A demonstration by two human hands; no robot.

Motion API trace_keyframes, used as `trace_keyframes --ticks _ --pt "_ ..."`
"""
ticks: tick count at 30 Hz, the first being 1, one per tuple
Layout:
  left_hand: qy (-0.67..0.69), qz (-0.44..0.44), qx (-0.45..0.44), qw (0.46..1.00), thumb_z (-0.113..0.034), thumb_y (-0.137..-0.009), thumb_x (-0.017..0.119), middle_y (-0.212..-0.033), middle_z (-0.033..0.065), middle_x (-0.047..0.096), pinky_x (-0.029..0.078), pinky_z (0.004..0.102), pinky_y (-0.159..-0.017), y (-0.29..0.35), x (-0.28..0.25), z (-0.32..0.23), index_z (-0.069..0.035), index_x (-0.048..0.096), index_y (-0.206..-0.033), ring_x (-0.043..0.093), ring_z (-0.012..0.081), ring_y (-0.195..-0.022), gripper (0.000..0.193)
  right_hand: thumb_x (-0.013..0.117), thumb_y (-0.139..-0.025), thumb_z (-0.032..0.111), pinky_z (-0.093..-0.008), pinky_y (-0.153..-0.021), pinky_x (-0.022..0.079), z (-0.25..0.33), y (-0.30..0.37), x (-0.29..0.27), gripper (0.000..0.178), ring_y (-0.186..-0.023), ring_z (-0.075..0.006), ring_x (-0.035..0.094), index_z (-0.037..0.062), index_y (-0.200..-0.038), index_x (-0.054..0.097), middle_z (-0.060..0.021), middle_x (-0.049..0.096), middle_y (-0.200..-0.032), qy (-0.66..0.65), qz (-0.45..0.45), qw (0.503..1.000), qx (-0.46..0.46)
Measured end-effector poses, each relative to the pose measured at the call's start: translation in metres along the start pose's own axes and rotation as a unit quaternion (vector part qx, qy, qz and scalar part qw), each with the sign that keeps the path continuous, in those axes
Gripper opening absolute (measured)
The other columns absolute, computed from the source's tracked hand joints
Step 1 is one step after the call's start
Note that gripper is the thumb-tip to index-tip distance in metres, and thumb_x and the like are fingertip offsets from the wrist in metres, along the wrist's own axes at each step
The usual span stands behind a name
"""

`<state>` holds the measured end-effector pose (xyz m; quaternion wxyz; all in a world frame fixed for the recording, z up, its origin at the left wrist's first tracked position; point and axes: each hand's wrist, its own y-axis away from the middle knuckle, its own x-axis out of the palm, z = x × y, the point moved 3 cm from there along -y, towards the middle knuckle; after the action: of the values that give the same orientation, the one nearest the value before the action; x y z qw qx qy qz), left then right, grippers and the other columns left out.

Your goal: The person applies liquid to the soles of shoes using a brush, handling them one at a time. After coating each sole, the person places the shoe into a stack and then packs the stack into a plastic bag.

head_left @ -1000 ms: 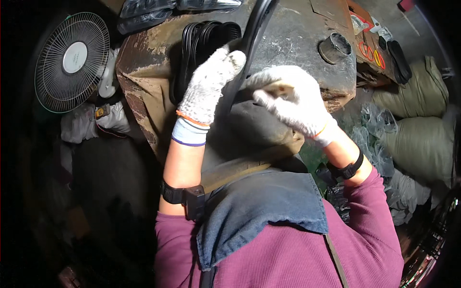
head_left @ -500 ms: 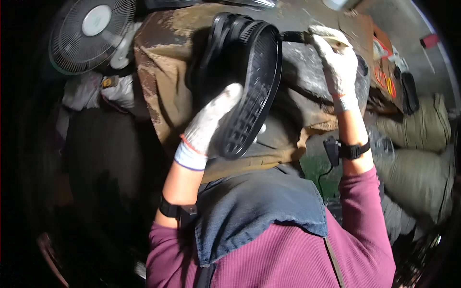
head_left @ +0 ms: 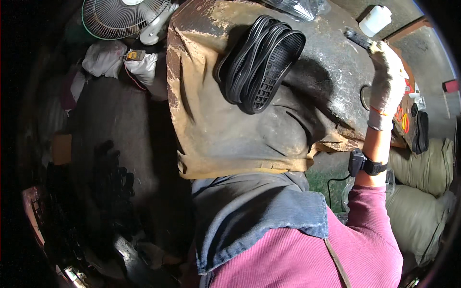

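A stack of black rubber shoe soles [head_left: 273,72] rests on the worn cloth cover [head_left: 225,139] in front of me. The topmost sole faces up, showing its ribbed inside and a grid at the near end. My right hand [head_left: 386,84], in a white knit glove, is closed around the handle of a brush [head_left: 357,37] at the far right of the work surface. Its dark bristles point to the left, well apart from the soles. By that wrist, the rim of a round object [head_left: 366,97] shows. My left hand is out of view.
A fan [head_left: 122,17] stands at the far left, with white bags [head_left: 141,67] below it. A white plastic bottle [head_left: 375,21] is at the far right. Yellow and orange loops [head_left: 402,120] lie near the right edge, and green sacks [head_left: 418,206] are piled lower right.
The soles have left my left hand and now lie on the cover. My left hand has gone out of view. My right hand has moved right with the brush, away from the soles.
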<state>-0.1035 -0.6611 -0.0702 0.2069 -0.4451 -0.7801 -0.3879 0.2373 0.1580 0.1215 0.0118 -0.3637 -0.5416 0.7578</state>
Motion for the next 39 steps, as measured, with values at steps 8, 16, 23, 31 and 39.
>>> trace_keyframes --ticks 8,16,23,31,39 --pt "-0.239 0.353 -0.039 0.904 -0.03 -0.109 0.053 -0.152 0.0285 0.051 0.043 0.0496 -0.122 -0.014 0.171 0.201 0.008 0.047 -0.144 0.052 0.0408 -0.141 0.052 0.058 -0.094 -0.006 -0.039 -0.1 0.057 -0.019 0.015 -0.017 0.036 -0.114 -0.0293 0.072 0.0066 -0.125 0.072 -0.0127 0.075 -0.123 -0.002 -0.01 0.995 0.098" --pt "-0.493 0.656 0.423 0.385 -0.038 -0.084 0.087 -0.142 0.0171 0.057 0.038 0.0528 -0.12 0.254 0.339 0.449 -0.007 0.072 -0.11 0.053 0.0378 -0.135 0.044 0.057 -0.102 0.007 -0.0371 -0.107 0.053 -0.03 0.047 -0.07 0.026 -0.119 -0.0255 0.069 0.0042 -0.12 0.076 -0.0128 0.075 -0.124 0.083 0.012 0.992 0.091" --pt "-0.503 0.601 0.557 0.277 -0.039 -0.072 0.089 -0.135 0.0145 0.062 0.031 0.0596 -0.122 0.274 0.348 0.468 -0.013 0.073 -0.095 0.046 0.0409 -0.142 0.038 0.074 -0.093 0.011 -0.0356 -0.095 0.056 -0.063 0.094 -0.109 0.019 -0.102 -0.0208 0.073 0.0056 -0.111 0.077 -0.0097 0.078 -0.11 -0.044 -0.076 0.95 0.298" --pt "-0.409 0.738 0.355 0.404 -0.01 -0.075 0.085 -0.128 0.0117 0.065 0.051 0.0413 -0.103 0.297 0.407 0.425 -0.007 0.069 -0.097 0.064 0.0301 -0.117 0.028 0.072 -0.089 0.029 -0.0454 -0.092 0.049 -0.112 0.098 -0.081 0.013 -0.084 -0.0282 0.072 0.0185 -0.091 0.079 -0.0067 0.078 -0.09 0.203 0.105 0.954 0.197" --pt "-0.307 0.641 -0.441 0.548 -0.007 -0.092 0.067 -0.13 0.0164 0.07 0.063 0.0399 -0.096 0.302 0.414 0.436 0.004 0.051 -0.148 0.073 0.0262 -0.109 0.06 0.062 -0.097 0.025 -0.0412 -0.088 0.05 -0.16 0.135 -0.035 0.016 -0.096 -0.0246 0.072 0.0196 -0.102 0.076 -0.0047 0.077 -0.105 0.308 0.136 0.938 0.087"
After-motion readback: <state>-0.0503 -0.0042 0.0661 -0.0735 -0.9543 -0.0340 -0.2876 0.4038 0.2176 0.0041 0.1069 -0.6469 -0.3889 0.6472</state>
